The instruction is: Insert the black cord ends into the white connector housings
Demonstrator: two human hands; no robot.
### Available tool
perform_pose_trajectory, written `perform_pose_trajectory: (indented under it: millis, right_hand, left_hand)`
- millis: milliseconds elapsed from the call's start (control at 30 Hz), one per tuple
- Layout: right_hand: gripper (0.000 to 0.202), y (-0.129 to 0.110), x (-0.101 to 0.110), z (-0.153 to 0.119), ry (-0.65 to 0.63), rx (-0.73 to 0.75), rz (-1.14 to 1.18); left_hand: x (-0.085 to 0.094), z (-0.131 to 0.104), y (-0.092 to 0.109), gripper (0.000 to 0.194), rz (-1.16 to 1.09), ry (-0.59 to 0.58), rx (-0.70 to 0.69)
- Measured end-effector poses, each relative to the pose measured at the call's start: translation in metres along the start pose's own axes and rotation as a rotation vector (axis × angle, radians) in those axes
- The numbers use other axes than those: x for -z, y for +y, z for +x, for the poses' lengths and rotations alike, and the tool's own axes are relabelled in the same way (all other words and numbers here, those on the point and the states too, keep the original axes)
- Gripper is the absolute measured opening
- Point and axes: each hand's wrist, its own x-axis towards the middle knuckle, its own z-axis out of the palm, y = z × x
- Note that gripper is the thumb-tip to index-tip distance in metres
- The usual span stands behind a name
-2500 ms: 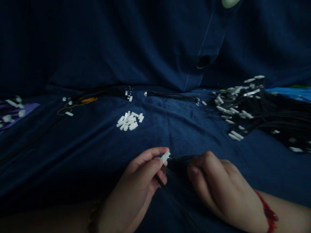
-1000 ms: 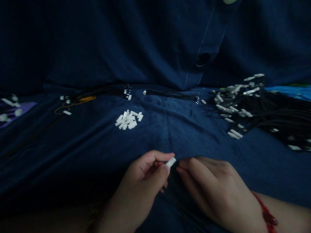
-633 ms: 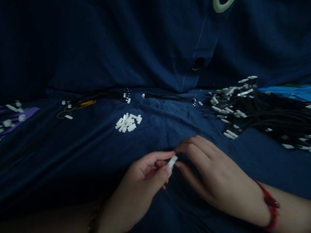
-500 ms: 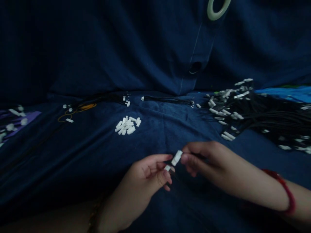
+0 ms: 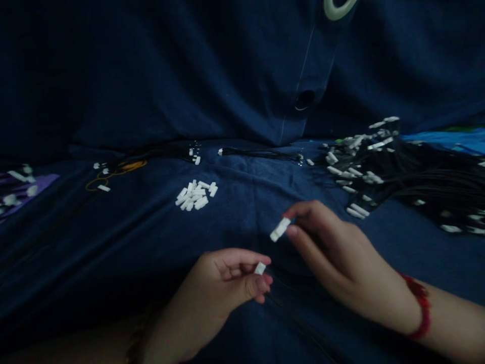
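Between the thumb and fingers of my left hand [image 5: 227,283] sits a small white connector [image 5: 260,268]; thin dark wires trail from that hand toward the lower right. My right hand [image 5: 333,247], with a red band at its wrist, pinches a longer white connector housing [image 5: 280,230] at its fingertips. The two white pieces are apart, the right one higher. Beyond my hands lies a pile of loose white connector housings [image 5: 196,194] on the dark blue cloth [image 5: 242,222].
A large bundle of black cables with white connectors [image 5: 359,174] spreads at the right, beside a blue strip [image 5: 447,139]. Short wire bundles [image 5: 257,154] lie along the back. An orange cord [image 5: 131,167] and a purple piece [image 5: 43,184] are at the left.
My right hand has drawn up and away from my left hand, still holding the longer white housing. The left hand's connector shows more clearly now.
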Motion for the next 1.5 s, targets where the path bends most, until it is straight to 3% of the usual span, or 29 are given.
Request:
perform_pose_trajectory:
  millis: [67,167,433,700,833,967,1133,1400,1500]
  right_hand:
    - [0.011,-0.007,-0.008,-0.008,-0.144,0.023,0.085]
    - [0.009,-0.010,-0.015,-0.013,-0.190,0.044,0.101]
    - [0.005,0.000,-0.022,-0.017,-0.096,0.230,-0.067]
    - [0.006,0.000,-0.024,-0.017,-0.074,0.259,-0.162]
    - [0.026,-0.007,-0.015,-0.019,0.090,0.355,-0.374]
    - [0.009,-0.018,-0.017,-0.033,0.164,0.421,-0.439]
    - [0.027,-0.024,-0.026,-0.039,0.010,0.305,-0.343]
    - [0.019,-0.027,-0.019,-0.031,-0.138,0.123,-0.148]
    - [0.017,-0.025,-0.019,-0.031,-0.137,0.108,-0.138]
  left_hand:
    - [0.001,0.000,0.000,0.021,-0.015,-0.036,-0.003]
    - [0.002,0.000,0.001,0.019,-0.023,-0.074,-0.001]
    - [0.002,0.000,0.003,0.016,0.062,-0.051,-0.018]
    - [0.000,0.002,0.004,0.015,0.052,-0.037,-0.025]
    - [0.001,0.000,0.001,0.013,0.065,0.015,-0.048]
    - [0.003,-0.002,-0.002,0.012,0.109,0.053,-0.092]
    - [0.005,-0.005,0.000,0.010,0.166,0.079,-0.156]
    - [0.004,-0.005,0.004,0.010,0.184,0.051,-0.160]
    - [0.004,-0.005,0.003,0.011,0.184,0.050,-0.149]
